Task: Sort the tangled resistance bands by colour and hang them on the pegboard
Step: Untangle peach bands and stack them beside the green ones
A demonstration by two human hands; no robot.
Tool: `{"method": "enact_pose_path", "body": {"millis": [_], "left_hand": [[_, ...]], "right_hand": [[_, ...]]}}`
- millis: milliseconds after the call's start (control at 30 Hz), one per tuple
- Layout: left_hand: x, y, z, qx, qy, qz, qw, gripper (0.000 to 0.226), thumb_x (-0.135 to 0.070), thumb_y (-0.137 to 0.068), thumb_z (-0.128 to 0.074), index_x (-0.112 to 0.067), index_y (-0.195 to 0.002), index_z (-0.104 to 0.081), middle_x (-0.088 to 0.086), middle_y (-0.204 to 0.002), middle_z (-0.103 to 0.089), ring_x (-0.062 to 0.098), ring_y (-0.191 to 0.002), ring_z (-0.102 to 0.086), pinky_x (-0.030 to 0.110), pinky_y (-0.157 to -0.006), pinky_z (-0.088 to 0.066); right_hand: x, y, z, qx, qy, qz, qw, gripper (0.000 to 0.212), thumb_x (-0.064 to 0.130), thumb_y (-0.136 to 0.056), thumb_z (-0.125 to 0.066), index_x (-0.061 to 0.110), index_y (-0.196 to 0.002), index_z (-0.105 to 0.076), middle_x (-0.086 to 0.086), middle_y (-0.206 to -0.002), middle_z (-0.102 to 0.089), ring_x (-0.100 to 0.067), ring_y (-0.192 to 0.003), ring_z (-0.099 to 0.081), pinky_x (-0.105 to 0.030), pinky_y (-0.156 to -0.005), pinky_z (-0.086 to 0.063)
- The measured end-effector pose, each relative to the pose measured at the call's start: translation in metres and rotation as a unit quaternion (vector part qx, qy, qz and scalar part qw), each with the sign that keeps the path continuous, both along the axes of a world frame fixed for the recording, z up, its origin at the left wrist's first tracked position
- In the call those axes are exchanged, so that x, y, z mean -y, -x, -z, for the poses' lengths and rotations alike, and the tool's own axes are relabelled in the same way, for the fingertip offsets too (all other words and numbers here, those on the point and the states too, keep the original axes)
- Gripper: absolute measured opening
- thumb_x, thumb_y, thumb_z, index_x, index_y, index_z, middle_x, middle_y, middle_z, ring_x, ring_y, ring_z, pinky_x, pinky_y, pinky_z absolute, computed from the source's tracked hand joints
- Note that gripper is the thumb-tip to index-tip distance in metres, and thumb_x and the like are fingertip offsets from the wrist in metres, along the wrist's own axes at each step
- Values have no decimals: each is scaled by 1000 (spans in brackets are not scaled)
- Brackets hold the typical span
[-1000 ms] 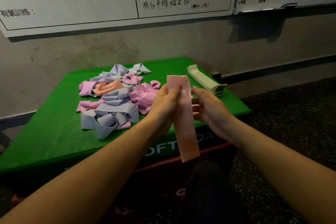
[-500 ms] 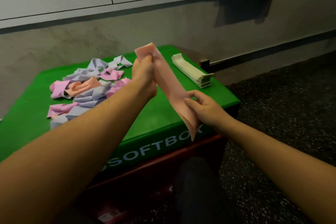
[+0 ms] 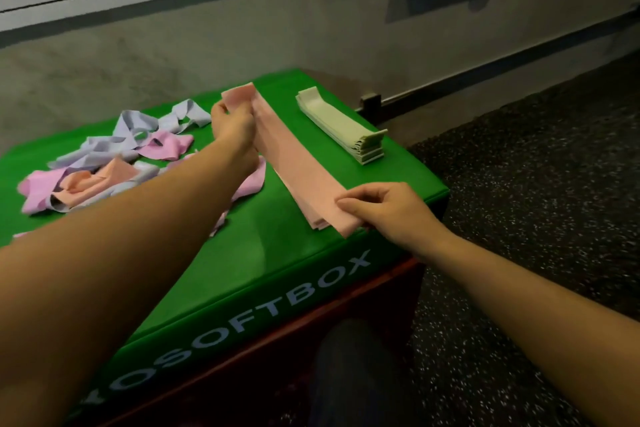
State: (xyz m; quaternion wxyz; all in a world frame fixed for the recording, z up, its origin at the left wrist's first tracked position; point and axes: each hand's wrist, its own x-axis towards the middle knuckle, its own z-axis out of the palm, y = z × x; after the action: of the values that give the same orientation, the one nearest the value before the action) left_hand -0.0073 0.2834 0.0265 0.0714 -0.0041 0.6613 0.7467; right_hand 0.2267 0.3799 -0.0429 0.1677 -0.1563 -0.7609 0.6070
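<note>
The left hand (image 3: 232,121) gripped the far end of a peach band (image 3: 301,163) and the right hand (image 3: 384,210) pinched its near end, holding it flat above the green soft box (image 3: 277,253). The tangled pile (image 3: 104,163) lay at 9 o'clock; stacked pale-green bands (image 3: 341,126) at 1 o'clock.

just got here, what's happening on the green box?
A person holds a peach band stretched flat over the green box, left hand gripping the far end, right hand pinching the near end. A tangled pile lies left; a neat pale green stack sits right. No pegboard in view.
</note>
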Motion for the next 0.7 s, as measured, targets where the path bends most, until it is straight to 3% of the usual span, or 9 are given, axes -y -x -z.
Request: {"method": "enact_pose_path", "body": {"millis": [100, 233, 333, 433, 533, 600, 700], "left_hand": [[-7, 19, 8, 0, 28, -3, 1000, 16, -20, -95, -55, -24, -110, -49, 6, -110, -64, 23, -97, -65, 42, -85, -57], [-15, 41, 15, -4, 61, 6, 998, 18, -15, -97, -51, -21, -113, -48, 4, -106, -61, 19, -92, -61, 34, -76, -56], [-20, 55, 22, -2, 84, 22, 996, 15, -19, -98, -55, -21, -111, -48, 3, -104, -59, 21, -102, -62, 40, -88, -57], [-25, 66, 32, -11, 107, 25, 994, 16, -21, -98, -56, -20, -111, -47, 5, -107, -59, 20, -97, -60, 42, -89, -57], [-28, 74, 45, -23, 144, 26, 989, 20, -21, -98, -58, -18, -116, -49, 3, -103, -58, 17, -90, -58, 39, -85, -57], [-29, 77, 52, -29, 168, 37, 985, 27, -21, -96, -61, -17, -121, -51, 2, -103, -57, 17, -93, -58, 34, -78, -57], [-28, 84, 63, -53, 190, 55, 979, 34, -19, -92, -67, -18, -122, -52, 4, -112, -57, 20, -98, -59, 35, -77, -57]], "right_hand": [[-6, 7, 0, 12, 29, -49, 998, 18, 13, -91, -69, 16, -107, -76, -1, -100, -76, -7, -80, -64, -22, -74, -55], [-18, 16, -7, 33, 56, -147, 987, 43, 7, -83, -75, 16, -125, -67, 1, -108, -73, -2, -94, -68, -17, -90, -52], [-26, 32, -5, 40, -76, -160, 983, 44, 5, -83, -75, 22, -123, -68, 6, -115, -71, -4, -105, -67, -24, -98, -52], [-30, 45, 1, 9, -184, -125, 975, 27, 13, -86, -74, 23, -111, -74, 8, -105, -72, -4, -97, -66, -29, -90, -54], [-34, 54, 11, -46, -267, -119, 955, 23, 33, -84, -75, 22, -104, -78, 6, -93, -65, -9, -88, -59, -30, -79, -50], [-38, 60, 19, -77, -354, -111, 926, 31, 48, -82, -69, 24, -99, -79, 5, -94, -56, -12, -91, -47, -30, -79, -43], [-39, 67, 28, -114, -379, -127, 909, 34, 51, -82, -65, 22, -94, -79, 5, -100, -61, -12, -94, -46, -32, -81, -42]]}}
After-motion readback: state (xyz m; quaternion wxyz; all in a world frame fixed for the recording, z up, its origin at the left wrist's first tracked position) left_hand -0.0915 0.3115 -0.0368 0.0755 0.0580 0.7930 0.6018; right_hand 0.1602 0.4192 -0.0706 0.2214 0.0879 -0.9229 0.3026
